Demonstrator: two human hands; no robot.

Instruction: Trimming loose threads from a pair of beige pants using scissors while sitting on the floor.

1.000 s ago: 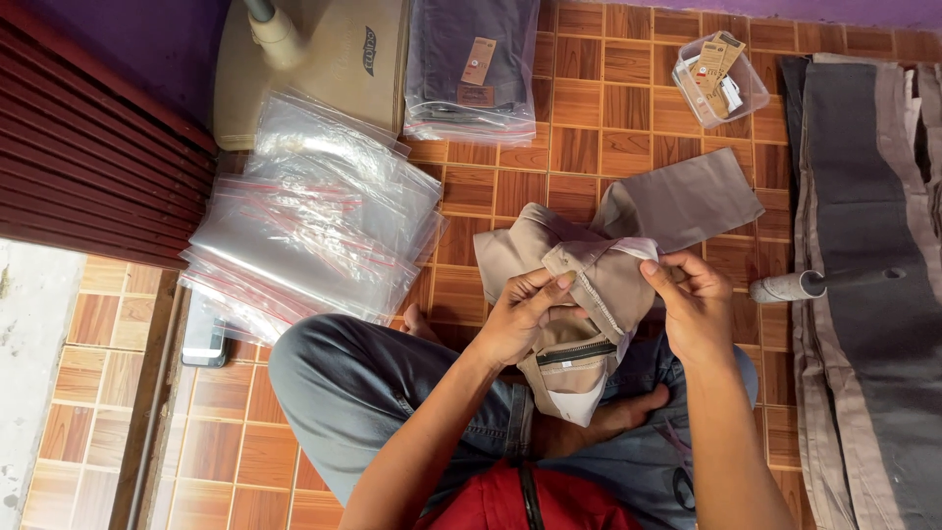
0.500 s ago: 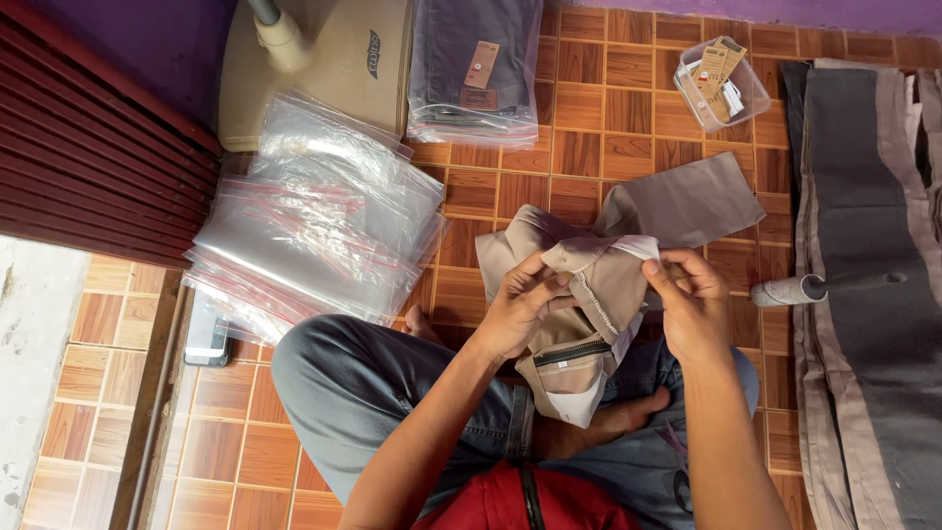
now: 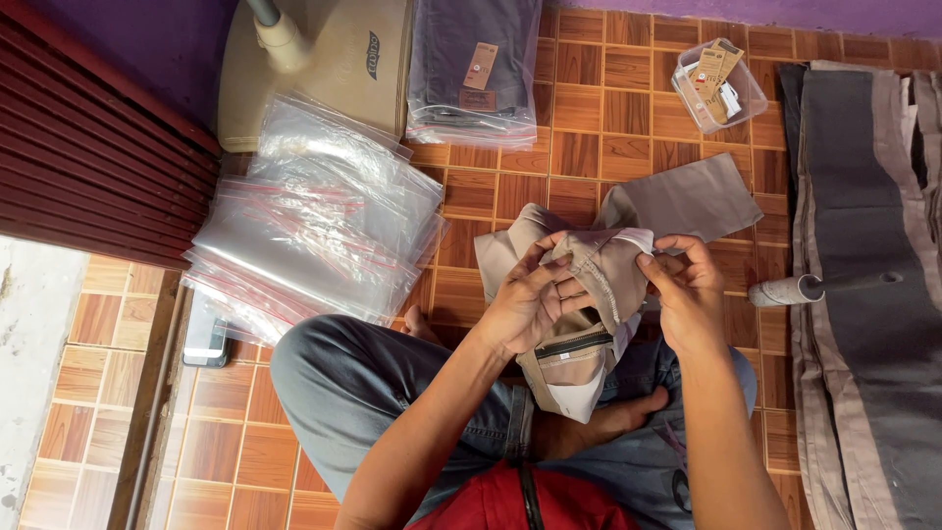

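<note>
The person sits cross-legged on the tiled floor (image 3: 608,137) and holds a pair of beige trousers (image 3: 599,270) over the lap. The left hand (image 3: 525,304) is closed on the waistband, fingers curled over the fabric. The right hand (image 3: 687,290) pinches the band's other edge between thumb and fingers. One trouser leg trails onto the tiles. A pile of clear plastic bags (image 3: 314,221) lies to the left, bagged dark trousers (image 3: 476,64) lie ahead, and a small tub of tags (image 3: 726,83) stands near stacked cloth (image 3: 863,245).
</note>
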